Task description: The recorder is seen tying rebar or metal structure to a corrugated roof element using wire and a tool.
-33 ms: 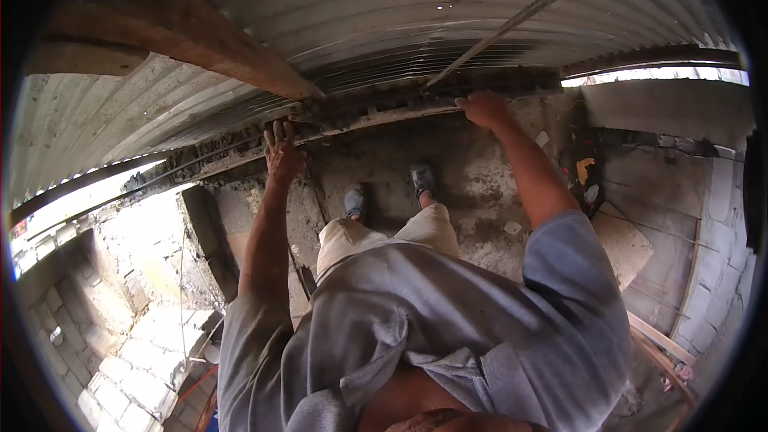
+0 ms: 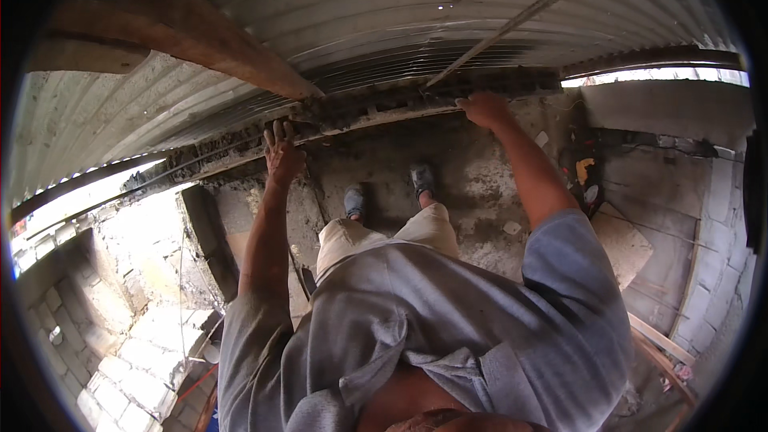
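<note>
A rough, mortar-crusted wall top (image 2: pixel 376 112) runs slantwise across the middle of the frame, lower at left, rising right, lying just under the corrugated metal roofing (image 2: pixel 384 8) above.

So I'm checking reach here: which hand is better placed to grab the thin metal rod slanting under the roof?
Right. The right hand rests on the wall top close to the rod's lower end; the left hand grips the ledge farther away.
</note>
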The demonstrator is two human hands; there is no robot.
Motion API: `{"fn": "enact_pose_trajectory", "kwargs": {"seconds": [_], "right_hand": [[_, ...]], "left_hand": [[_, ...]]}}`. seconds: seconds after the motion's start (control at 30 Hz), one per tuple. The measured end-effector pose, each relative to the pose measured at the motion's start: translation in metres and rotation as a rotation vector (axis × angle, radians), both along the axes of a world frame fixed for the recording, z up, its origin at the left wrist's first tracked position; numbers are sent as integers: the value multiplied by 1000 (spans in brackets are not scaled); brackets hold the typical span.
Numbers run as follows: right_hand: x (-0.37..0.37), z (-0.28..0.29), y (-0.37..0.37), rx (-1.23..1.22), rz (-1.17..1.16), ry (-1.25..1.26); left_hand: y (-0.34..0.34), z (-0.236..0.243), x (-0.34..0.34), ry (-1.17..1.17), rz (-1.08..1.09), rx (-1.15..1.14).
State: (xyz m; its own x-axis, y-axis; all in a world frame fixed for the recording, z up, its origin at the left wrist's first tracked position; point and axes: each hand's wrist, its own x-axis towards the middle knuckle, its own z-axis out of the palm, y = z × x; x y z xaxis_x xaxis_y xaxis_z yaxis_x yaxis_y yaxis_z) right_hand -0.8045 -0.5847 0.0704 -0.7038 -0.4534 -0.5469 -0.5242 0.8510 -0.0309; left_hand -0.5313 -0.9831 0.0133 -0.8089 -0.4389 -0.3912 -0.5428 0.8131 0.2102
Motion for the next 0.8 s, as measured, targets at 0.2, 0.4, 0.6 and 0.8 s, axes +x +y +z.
{"fn": "enact_pose_trajectory", "kwargs": {"seconds": [0.2, 0.4, 0.6, 0.8], "right_hand": [[14, -74, 36, -145, -205, 7], [57, -22, 8, -262, -215, 234], [48, -70, 21, -137, -142, 273], [58, -3, -10, -113, -361, 58]], "left_hand": [[-2, -10, 3, 58, -21, -12], [-5, -19, 3, 36, -28, -17], [-5, -24, 3, 127, -129, -91], [-10, -36, 11, 41, -52, -81]]}}
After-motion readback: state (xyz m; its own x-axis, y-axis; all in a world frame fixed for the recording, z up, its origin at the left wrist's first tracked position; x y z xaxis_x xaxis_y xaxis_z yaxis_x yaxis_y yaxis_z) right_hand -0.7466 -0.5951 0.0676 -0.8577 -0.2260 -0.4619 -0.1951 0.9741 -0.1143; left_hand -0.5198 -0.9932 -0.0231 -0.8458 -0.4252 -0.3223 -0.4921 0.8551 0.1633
